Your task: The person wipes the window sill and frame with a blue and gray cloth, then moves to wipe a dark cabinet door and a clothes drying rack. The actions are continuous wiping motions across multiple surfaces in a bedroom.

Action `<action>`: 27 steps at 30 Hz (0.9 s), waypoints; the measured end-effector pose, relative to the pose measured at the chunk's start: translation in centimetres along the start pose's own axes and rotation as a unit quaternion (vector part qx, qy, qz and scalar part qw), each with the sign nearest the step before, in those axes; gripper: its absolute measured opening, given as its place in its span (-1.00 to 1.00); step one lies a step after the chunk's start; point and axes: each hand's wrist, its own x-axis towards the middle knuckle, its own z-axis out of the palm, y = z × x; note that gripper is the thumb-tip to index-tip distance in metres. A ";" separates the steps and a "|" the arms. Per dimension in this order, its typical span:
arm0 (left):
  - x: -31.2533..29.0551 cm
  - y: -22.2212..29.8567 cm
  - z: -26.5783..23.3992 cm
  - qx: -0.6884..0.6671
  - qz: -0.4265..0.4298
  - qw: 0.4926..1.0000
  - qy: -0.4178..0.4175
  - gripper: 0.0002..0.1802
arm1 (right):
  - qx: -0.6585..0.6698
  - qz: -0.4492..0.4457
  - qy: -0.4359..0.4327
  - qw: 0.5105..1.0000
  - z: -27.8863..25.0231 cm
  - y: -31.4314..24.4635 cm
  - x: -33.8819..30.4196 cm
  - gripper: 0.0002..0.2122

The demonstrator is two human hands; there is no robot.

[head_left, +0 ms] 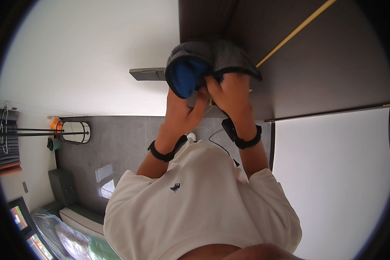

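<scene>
A grey microfibre cloth (pixel 236 56) with a blue underside and dark edging is bunched up in front of a dark brown panel (pixel 325 56). My left hand (pixel 182 110) grips it from the left; its fingers are hidden behind the blue fold and its thumb points up beside it. On the right side, my right hand (pixel 227 93) has its fingers tucked under the grey part, with one finger or thumb showing below the fold. The two hands are close together. Something gold-coloured shows partly between my wrists, too covered to name.
Left of the cloth, a grey switch plate (pixel 146 74) sits on the white wall (pixel 95 56). A gold strip (pixel 297 32) crosses the brown panel. Farther left are a black-framed rack (pixel 76 132) and hangers (pixel 3 130); a plastic-covered bed or sofa (pixel 69 236) stands lower left on grey flooring.
</scene>
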 end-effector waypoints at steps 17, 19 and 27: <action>-0.4 -2.2 -2.9 -0.114 -0.102 0.988 0.018 -0.73 | -0.114 0.005 -0.080 0.990 -0.3 -2.4 1.6 -0.71; 0.2 -2.4 -2.7 -0.090 -0.078 0.992 0.036 -0.76 | -0.143 0.018 -0.100 0.985 -0.5 -2.9 2.0 -0.71; -2.2 -3.5 -2.3 0.012 -0.139 0.990 0.033 -0.72 | -0.085 0.090 -0.142 0.982 3.1 -3.1 -2.2 -0.76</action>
